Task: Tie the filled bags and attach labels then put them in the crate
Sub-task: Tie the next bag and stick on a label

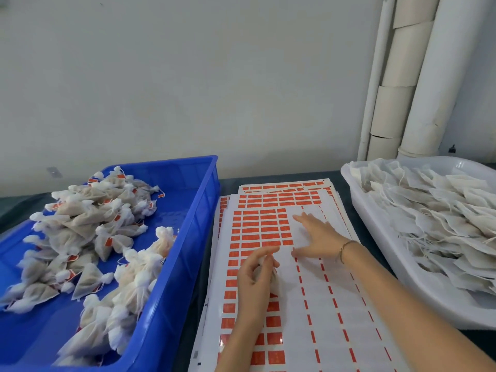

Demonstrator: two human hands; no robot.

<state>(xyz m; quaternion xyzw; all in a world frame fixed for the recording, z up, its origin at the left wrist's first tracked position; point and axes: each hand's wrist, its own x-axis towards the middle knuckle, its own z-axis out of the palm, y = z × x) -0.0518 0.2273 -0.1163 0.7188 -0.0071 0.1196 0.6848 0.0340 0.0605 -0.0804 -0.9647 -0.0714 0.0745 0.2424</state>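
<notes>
2 grips: left grip (253,281) apparently clasps bag (274,281); right grip (319,237) released on label sheets (338,307).

Label sheets (271,226) between crate (171,264), tray (357,183)

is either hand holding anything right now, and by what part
The left hand grips a small white bag, fingers curled round it; which part is hidden. The right hand lies flat on the label sheet, holding nothing.
</notes>
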